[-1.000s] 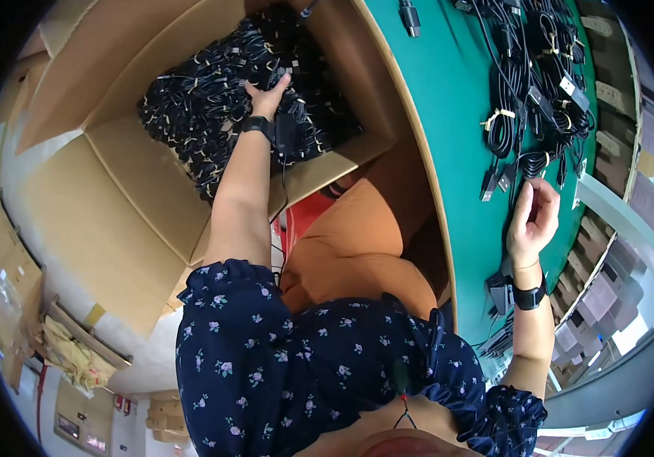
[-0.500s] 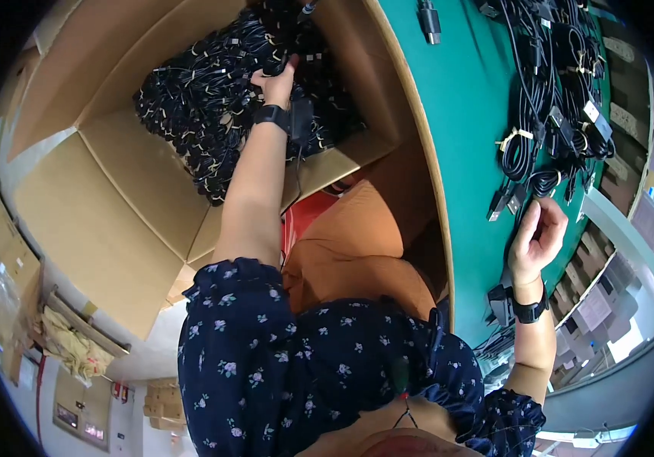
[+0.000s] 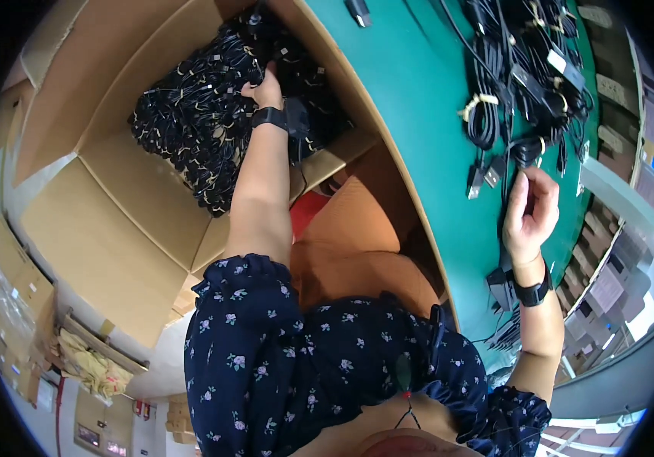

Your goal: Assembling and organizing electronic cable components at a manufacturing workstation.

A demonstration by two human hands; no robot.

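My left hand [image 3: 267, 95] reaches into the cardboard box [image 3: 132, 164], onto a heap of tied black cables [image 3: 193, 114]. Its thumb and forefinger close around dark cable among the heap, and the other fingertips are hidden there. On the green table to the right, my right hand [image 3: 531, 217] lies palm up with curled fingers. Thumb and forefinger come together at the lower end of a tied black cable bundle [image 3: 526, 150]; whether something is pinched there is too small to see. Silver USB plugs [image 3: 475, 183] lie beside that hand.
More tied cable bundles [image 3: 483, 114] lie along the far right of the green table [image 3: 388, 99]. A single black plug [image 3: 358, 12] lies near its far edge. An orange cloth-like surface [image 3: 346, 228] shows between box and table. Shelving [image 3: 609, 95] stands beyond the table.
The view has turned slightly, so table and cables sit further up and left. My left hand has drawn slightly back on the heap. My right hand's fingertips have moved slightly away from the bundle.
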